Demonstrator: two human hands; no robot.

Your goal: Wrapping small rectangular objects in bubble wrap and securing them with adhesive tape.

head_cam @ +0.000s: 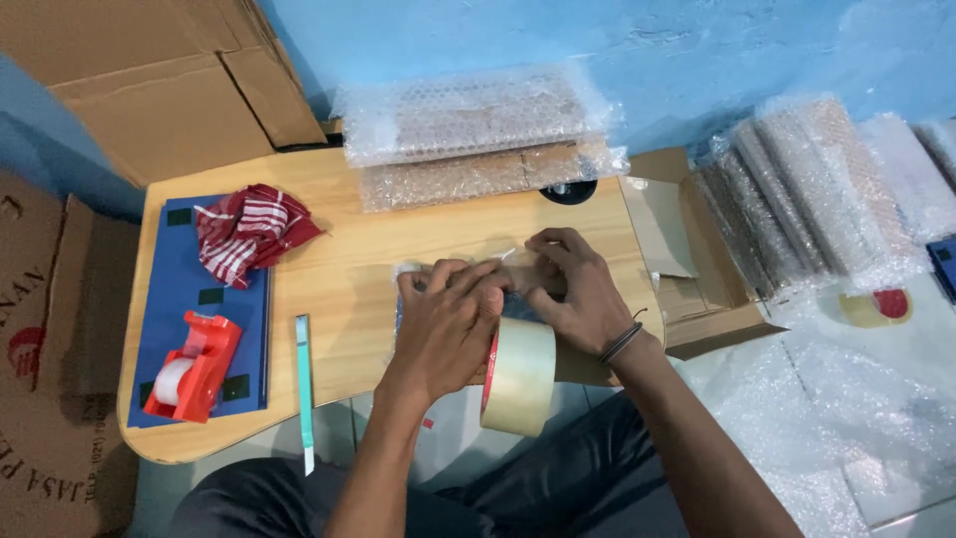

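Inventory, counter from left edge to right edge.

1. Blue mat [169, 289], along the left edge. On it, near the front-left corner, a red tape dispenser [194, 366] with a pale roll in it.
2. Red-and-white striped cloth [249, 232], crumpled, half on the mat's rear part, half on bare wood.
3. Thin teal strip [304, 389], lying front to back, its near end past the front edge.
4. My left hand [445, 324], middle of the counter, palm down, fingers bent and pressing on a small bubble-wrapped parcel [513, 271]. It presses rather than clasps.
5. Roll of clear packing tape [520, 375], standing on edge at the front edge, just below both hands and touching my left one.
6. My right hand [573, 289], dark band at the wrist, fingers curled and pinching at the parcel's top, where a pale film of tape or wrap shows.
7. Stacked bubble-wrapped slabs [478, 134], along the rear edge.
8. Open carton [687, 269], off the right edge; further wrapped bundles [807, 189] beyond.

Step in hand, as I judge it: sealing the wrap on the parcel. Next move calls for smoothing the tape flat while I hold the wrap taut, then parting it from the roll.
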